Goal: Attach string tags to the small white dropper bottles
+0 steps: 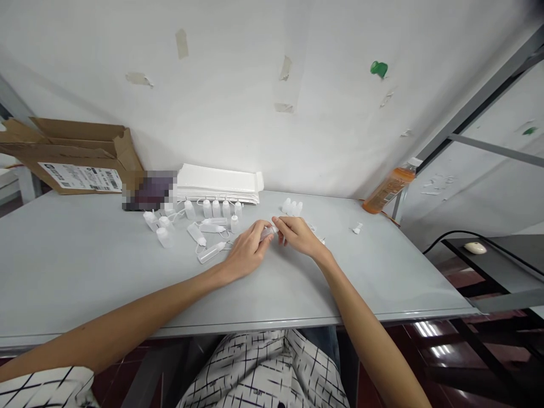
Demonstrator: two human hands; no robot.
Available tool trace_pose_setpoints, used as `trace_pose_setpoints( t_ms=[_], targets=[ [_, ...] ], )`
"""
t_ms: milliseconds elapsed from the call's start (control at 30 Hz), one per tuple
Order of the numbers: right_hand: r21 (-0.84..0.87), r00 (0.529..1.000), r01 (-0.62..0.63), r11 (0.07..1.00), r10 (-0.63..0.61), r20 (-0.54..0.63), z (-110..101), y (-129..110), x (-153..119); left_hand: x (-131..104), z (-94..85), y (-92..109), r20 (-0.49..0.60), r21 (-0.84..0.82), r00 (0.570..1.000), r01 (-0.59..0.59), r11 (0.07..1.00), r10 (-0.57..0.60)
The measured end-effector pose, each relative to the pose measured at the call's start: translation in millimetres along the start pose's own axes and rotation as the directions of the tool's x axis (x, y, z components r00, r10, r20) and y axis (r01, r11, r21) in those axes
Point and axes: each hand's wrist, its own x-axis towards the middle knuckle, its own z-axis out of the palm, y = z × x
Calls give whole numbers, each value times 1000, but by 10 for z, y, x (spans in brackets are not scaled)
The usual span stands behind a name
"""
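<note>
My left hand (249, 249) is closed around a small translucent bottle (266, 232) above the grey table (272, 294). At the bottle's upper right end, the fingers of my right hand (297, 233) are pinched together on its white cap, which they mostly hide. Several similar small bottles stand left of my hands, such as a capped bottle (189, 210). Others lie on their sides, one of them a clear bottle (211, 252) close to my left wrist. Behind my right hand is a small group of white bottles (292, 207).
An open cardboard box (85, 161) stands at the back left, beside a blurred dark object (151, 191) and a stack of white sheets (219, 182). An orange bottle (389, 190) leans at the back right. A small white piece (357, 228) lies on the right.
</note>
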Motion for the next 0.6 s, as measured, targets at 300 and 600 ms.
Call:
trace_pose_setpoints(
  t_ms=[300, 600],
  targets=[
    [165, 998, 5, 986, -16, 68, -102, -85, -52, 16, -37, 26, 2, -15, 1000, 20, 1000, -20],
    [137, 996, -63, 989, 53, 69, -77, -46, -39, 4, -3, -17, 32, 10, 999, -1, 1000, 1]
  ],
)
